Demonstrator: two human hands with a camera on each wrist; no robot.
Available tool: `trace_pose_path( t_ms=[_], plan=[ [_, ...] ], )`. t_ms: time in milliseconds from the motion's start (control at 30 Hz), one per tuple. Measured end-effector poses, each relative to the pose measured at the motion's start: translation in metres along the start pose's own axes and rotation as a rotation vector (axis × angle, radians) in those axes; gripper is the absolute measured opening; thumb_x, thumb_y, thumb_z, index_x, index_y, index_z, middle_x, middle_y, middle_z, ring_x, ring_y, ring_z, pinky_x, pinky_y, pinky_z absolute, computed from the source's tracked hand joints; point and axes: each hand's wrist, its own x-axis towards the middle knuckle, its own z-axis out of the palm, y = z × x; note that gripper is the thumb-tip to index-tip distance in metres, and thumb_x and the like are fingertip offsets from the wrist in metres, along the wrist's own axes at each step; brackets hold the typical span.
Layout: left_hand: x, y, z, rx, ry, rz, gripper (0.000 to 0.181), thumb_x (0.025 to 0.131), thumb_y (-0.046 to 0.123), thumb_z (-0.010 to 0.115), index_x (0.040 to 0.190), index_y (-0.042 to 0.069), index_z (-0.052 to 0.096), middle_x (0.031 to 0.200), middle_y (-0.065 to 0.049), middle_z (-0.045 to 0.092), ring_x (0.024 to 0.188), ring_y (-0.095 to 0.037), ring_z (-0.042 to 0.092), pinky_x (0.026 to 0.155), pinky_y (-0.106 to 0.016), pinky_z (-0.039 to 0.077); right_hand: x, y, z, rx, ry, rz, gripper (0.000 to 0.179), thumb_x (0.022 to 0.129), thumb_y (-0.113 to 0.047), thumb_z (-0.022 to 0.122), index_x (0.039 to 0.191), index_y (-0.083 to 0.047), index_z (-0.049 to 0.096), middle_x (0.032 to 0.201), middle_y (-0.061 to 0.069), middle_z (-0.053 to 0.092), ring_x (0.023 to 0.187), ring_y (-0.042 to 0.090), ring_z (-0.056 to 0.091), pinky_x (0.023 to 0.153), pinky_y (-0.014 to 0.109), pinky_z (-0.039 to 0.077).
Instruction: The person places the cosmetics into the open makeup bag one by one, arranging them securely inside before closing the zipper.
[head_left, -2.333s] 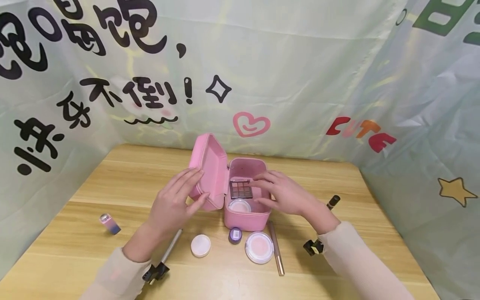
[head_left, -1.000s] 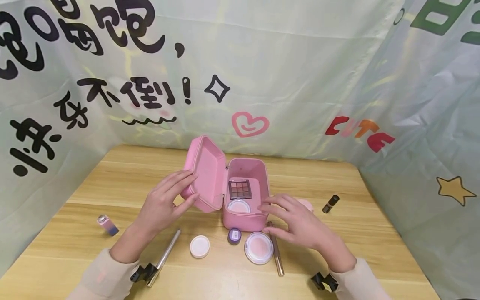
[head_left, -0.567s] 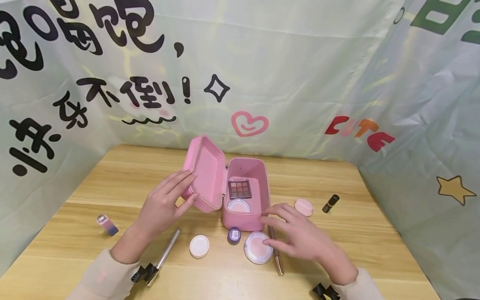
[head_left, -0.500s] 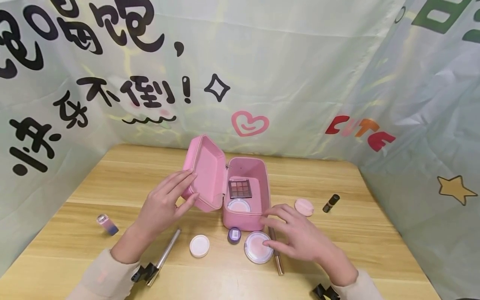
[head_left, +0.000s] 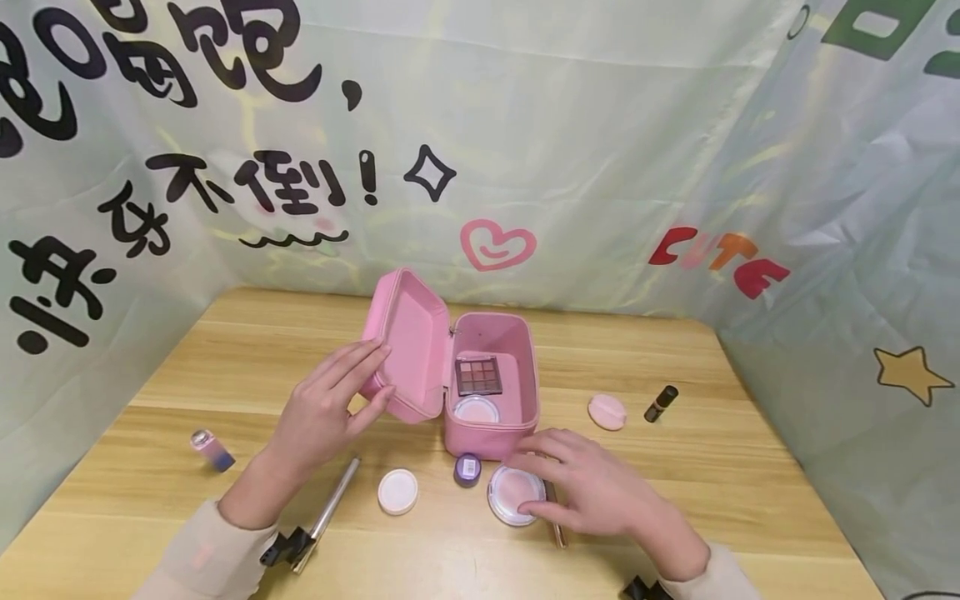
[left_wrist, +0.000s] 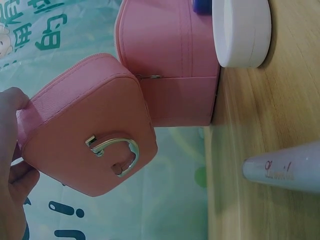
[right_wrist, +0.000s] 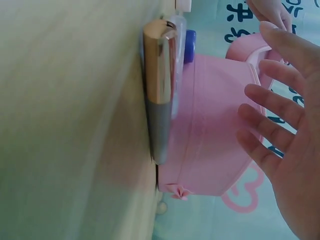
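Plainly, the left hand [head_left: 322, 408] pinches the lid [head_left: 415, 342] of the boxy pink leather-look case [head_left: 483, 440]; the right hand [head_left: 585, 485], fingers spread, empty, hovers over the round, clear-rimmed pink compact [head_left: 508, 492] on the near tabletop [head_left: 450, 554], likely light, fragile, best held by its rim.

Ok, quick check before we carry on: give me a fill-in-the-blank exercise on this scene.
1. The left hand holds the raised ____ of the pink case.
2. The right hand is holding ____.
3. The colour palette lies ____ the case, not outside it.
4. Of the pink puff and black tube, the one nearer the case is the ____.

Missing words: lid; nothing; inside; puff.
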Motion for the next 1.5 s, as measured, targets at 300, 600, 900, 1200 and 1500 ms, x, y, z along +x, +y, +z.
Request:
trace_pose_path(
  t_ms=[300,600,900,1200,1500],
  plan=[
    [0.0,0.001,-0.001,-0.002,0.006,0.001,0.048,0.1,0.041,0.052,0.12,0.0,0.067,0.121,-0.014,0.066,0.109,-0.034,0.062,0.09,-0.048,0.054,0.0,-0.005,0.009,0.002,-0.103,0.034,0.05,0.091,-0.051,0.063,0.133,-0.025,0.057,0.13,-0.005,0.056,0.12,0.016,0.051,0.101,0.037,0.046],
    [-0.002,0.001,-0.001,0.007,0.008,0.001,0.048,0.1,0.041,0.052,0.121,0.001,0.067,0.121,-0.014,0.066,0.109,-0.033,0.062,0.09,-0.047,0.053,-0.002,-0.009,0.014,0.021,-0.215,0.069,0.054,0.086,-0.053,0.068,0.132,-0.027,0.057,0.13,-0.003,0.056,0.12,0.02,0.051,0.102,0.041,0.046],
    [-0.002,0.001,0.0,0.011,0.01,0.002,0.048,0.099,0.041,0.052,0.12,0.0,0.068,0.12,-0.014,0.066,0.108,-0.033,0.063,0.089,-0.048,0.054,-0.001,-0.012,0.018,0.04,-0.268,0.06,0.053,0.083,-0.045,0.074,0.128,-0.023,0.06,0.126,-0.002,0.06,0.119,0.024,0.054,0.105,0.047,0.044],
    [-0.002,0.002,-0.001,0.002,0.011,0.002,0.048,0.099,0.041,0.052,0.12,0.0,0.068,0.121,-0.014,0.066,0.109,-0.033,0.063,0.089,-0.047,0.054,0.001,-0.019,0.017,0.005,-0.269,0.0,0.052,0.08,-0.044,0.076,0.124,-0.021,0.061,0.122,-0.002,0.06,0.114,0.017,0.055,0.098,0.035,0.049],
    [-0.002,0.002,-0.002,0.0,0.005,0.0,0.048,0.1,0.04,0.052,0.12,0.0,0.067,0.121,-0.015,0.066,0.109,-0.034,0.063,0.088,-0.049,0.054,0.005,-0.026,0.019,-0.029,-0.287,0.048,0.063,0.081,-0.048,0.074,0.136,-0.025,0.054,0.134,0.003,0.055,0.119,0.025,0.054,0.101,0.045,0.048]
  ],
)
